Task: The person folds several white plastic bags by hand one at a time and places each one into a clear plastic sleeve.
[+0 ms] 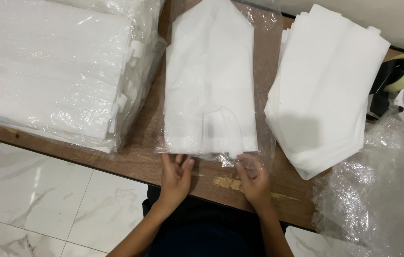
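A folded white fabric piece (209,81) lies inside a clear plastic bag (264,43) on the brown wooden table (140,157), its open end toward me. My left hand (175,177) rests flat at the bag's near edge, fingers spread and touching the plastic. My right hand (254,178) pinches the bag's loose flap at the near right corner. Both hands sit just below the folded piece.
A large plastic-wrapped bundle of white pieces (54,66) fills the table's left. A loose stack of folded white pieces (325,85) lies to the right. A tape dispenser (394,78) sits far right, with crumpled clear plastic (383,190) below it. White marble floor (35,209) is at left.
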